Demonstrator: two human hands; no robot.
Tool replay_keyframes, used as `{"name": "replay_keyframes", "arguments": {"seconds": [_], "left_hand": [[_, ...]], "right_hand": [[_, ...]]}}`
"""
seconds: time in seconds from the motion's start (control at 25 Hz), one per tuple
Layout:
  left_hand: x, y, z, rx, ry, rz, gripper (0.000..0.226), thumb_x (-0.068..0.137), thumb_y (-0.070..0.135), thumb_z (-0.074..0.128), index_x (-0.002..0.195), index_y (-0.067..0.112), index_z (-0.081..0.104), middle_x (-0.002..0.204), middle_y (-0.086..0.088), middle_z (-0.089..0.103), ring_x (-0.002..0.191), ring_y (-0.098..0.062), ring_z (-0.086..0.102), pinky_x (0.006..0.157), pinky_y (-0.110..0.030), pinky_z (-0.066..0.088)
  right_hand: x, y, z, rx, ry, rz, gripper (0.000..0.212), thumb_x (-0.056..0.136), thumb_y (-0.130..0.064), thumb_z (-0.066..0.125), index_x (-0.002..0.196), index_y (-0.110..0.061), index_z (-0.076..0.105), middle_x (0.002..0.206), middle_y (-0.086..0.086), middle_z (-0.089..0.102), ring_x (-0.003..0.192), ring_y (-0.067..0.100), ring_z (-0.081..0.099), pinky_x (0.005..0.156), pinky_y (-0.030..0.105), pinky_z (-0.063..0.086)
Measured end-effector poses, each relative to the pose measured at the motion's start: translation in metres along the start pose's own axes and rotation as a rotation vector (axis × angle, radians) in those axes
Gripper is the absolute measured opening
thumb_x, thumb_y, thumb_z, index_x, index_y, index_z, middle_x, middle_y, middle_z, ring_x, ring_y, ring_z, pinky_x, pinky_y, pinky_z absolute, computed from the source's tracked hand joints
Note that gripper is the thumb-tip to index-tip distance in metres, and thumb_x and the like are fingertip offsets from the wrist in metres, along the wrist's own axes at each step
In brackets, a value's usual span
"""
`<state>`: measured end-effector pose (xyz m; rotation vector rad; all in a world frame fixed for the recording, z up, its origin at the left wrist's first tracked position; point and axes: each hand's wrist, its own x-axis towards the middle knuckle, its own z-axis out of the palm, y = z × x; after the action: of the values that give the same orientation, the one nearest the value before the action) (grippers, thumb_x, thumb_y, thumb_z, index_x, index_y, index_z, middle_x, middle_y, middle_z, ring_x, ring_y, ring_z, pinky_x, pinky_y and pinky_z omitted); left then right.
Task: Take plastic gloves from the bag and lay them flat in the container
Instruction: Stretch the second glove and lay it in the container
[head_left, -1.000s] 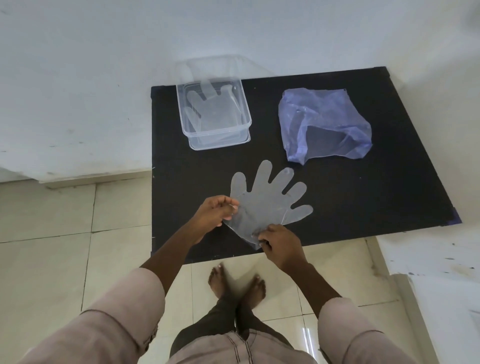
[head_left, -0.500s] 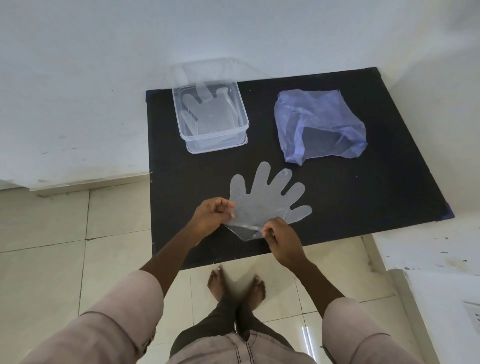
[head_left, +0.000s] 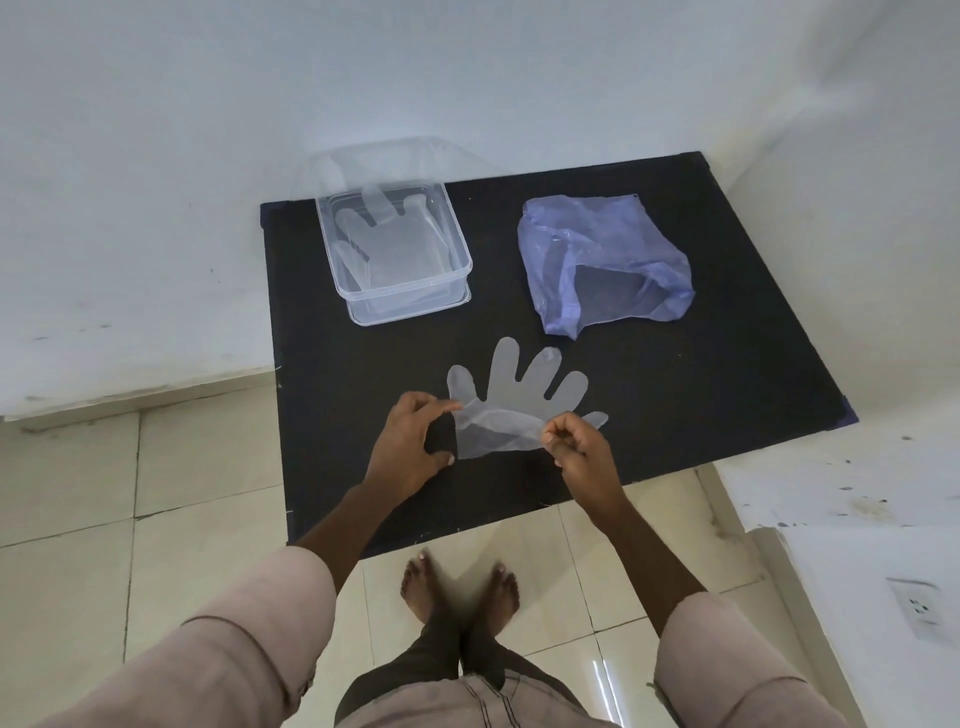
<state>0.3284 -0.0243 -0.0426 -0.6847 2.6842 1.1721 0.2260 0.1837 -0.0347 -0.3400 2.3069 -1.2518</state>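
Note:
A clear plastic glove (head_left: 511, 397) lies fingers-away on the black table (head_left: 727, 374). My left hand (head_left: 410, 444) pinches its cuff on the left side and my right hand (head_left: 576, 444) pinches the cuff on the right, lifting that end slightly off the table. A clear rectangular container (head_left: 457, 244) stands at the back left with a glove (head_left: 384, 239) lying in it, fingers pointing left and up. The crumpled blue plastic bag (head_left: 602, 260) rests at the back right, its mouth facing me.
White walls border the table at the back and right. A white ledge (head_left: 841, 488) with a socket (head_left: 917, 608) sits at lower right. Tiled floor and my bare feet (head_left: 460, 587) lie below the table's front edge.
My right hand has risen from the cuff's bottom edge to its right side, lifting the cuff. The view has shifted slightly; the container and bag stay put.

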Motion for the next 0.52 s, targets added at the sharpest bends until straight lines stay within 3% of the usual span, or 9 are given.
{"name": "replay_keyframes", "arguments": {"seconds": [0.16,0.32,0.4,0.44,0.52], "left_hand": [[0.016,0.014,-0.006,-0.014,0.088,0.153,0.036,0.076,0.019,0.078,0.111,0.027,0.072,0.123,-0.002,0.055,0.114,-0.016,0.048,0.094,-0.025,0.036],[0.032,0.030,-0.019,-0.075,0.073,0.216,0.013,0.079,0.025,0.075,0.092,0.024,0.077,0.103,0.002,0.065,0.098,-0.014,0.056,0.088,-0.033,0.046],[0.037,0.038,-0.026,-0.151,0.067,0.211,0.011,0.079,0.024,0.076,0.089,0.022,0.077,0.097,0.001,0.068,0.091,-0.012,0.061,0.085,-0.033,0.052],[0.039,0.042,-0.030,-0.197,0.070,0.197,0.011,0.079,0.023,0.076,0.089,0.019,0.077,0.095,0.001,0.070,0.088,-0.011,0.063,0.084,-0.032,0.053],[0.042,0.048,-0.036,-0.265,0.079,0.177,0.010,0.078,0.020,0.078,0.087,0.016,0.077,0.091,0.000,0.073,0.084,-0.011,0.066,0.082,-0.030,0.055]], "right_hand": [[-0.002,-0.005,-0.012,0.024,0.024,0.054,0.009,0.094,-0.013,0.053,0.086,-0.015,0.056,0.091,0.004,0.062,0.084,0.015,0.061,0.080,0.025,0.052],[-0.003,-0.011,-0.024,0.050,0.036,0.065,0.013,0.093,-0.014,0.055,0.081,-0.020,0.055,0.094,0.006,0.063,0.092,0.021,0.063,0.081,0.028,0.053],[-0.006,-0.016,-0.033,0.130,0.046,0.076,0.005,0.091,-0.016,0.058,0.087,-0.018,0.056,0.099,0.007,0.063,0.096,0.024,0.063,0.078,0.027,0.053],[-0.008,-0.019,-0.038,0.187,0.019,0.076,0.009,0.089,-0.020,0.063,0.094,-0.017,0.056,0.103,0.005,0.063,0.098,0.024,0.062,0.077,0.026,0.052],[-0.011,-0.021,-0.045,0.155,-0.091,0.051,0.051,0.075,-0.038,0.075,0.116,-0.022,0.050,0.117,-0.003,0.056,0.105,0.020,0.058,0.082,0.027,0.053]]}}
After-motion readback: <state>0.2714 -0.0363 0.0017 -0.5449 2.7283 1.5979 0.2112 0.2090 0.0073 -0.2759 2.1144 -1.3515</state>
